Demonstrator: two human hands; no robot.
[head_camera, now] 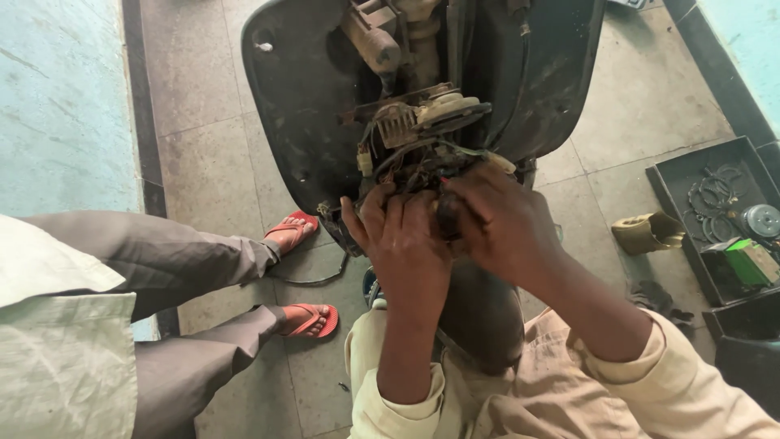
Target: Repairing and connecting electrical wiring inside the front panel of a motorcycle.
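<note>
Both hands locked together on the wiring cluster, dead ahead and just beyond the knuckles.

Nearest, pale sleeves rising from the bottom edge; then left hand (404,244) and right hand (502,221) pressed side by side, fingers curled and clamped on a dark part at the base of the wire bundle (422,162) — exactly what sits inside the grip, hidden. Right hand reaching slightly farther in, over the top; left hand cupping from below. Straight beyond, the bundle running left to right across the open scooter front panel (301,106). Off left, someone else's feet in red sandals (302,236); far right, a dark parts tray (674,191) on the floor, well apart.
</note>
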